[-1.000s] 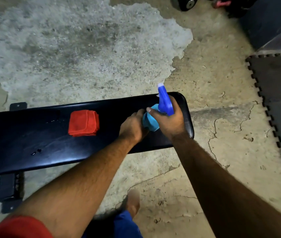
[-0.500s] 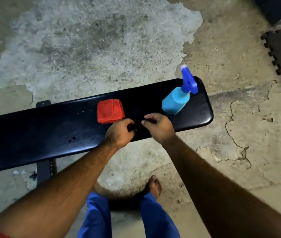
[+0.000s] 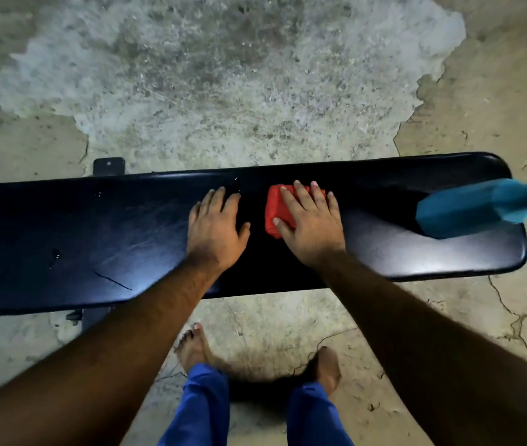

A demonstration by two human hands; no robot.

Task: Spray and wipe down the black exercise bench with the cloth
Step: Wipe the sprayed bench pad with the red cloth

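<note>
Bench: long black padded exercise bench point(image 3: 400, 252), glossy vinyl top, lying across the view on cracked concrete floor point(image 3: 223, 91); a few droplets and a thin scratch on its left half.
Cloth: folded red cloth point(image 3: 273, 210), flat on the bench top, right of the bench's middle, towards its far edge.
Right hand point(image 3: 312, 225): fingers straight and spread, palm down on the red cloth, covering most of it; nothing gripped.
Left hand point(image 3: 215, 226): fingers straight, flat on the bare bench top just left of the cloth, not touching it; nothing held.
Spray bottle: light blue plastic spray bottle point(image 3: 468, 209), standing on the bench's right end, well apart from both hands.
Below the bench's near edge: bare feet and blue trouser legs point(image 3: 197, 410) on the floor.
</note>
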